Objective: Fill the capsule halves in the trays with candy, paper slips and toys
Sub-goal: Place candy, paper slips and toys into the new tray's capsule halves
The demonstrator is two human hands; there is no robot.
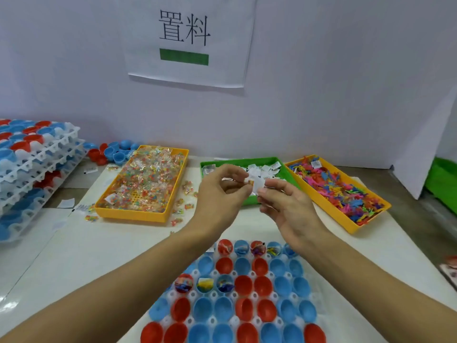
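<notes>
Your surface [74, 263] is white. Right in front of you lies a white tray [237, 295] of red and blue cups. Farther back sit three bins in a row: a yellow candy bin [143, 216] on the left, a green bin [247, 162] with paper slips in the middle, and a yellow toy bin [356, 227] on the right. A stack of trays [32, 169] sits at your far left. Loose cups [111, 152] lie behind the candy bin, and a few candies [91, 217] lie around it.

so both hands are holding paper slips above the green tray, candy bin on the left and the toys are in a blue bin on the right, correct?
Not quite: the toys bin is yellow, not blue, as the head view shows. The rest holds: the left hand and right hand pinch paper slips above the green tray, with the candy bin on the left.
</notes>
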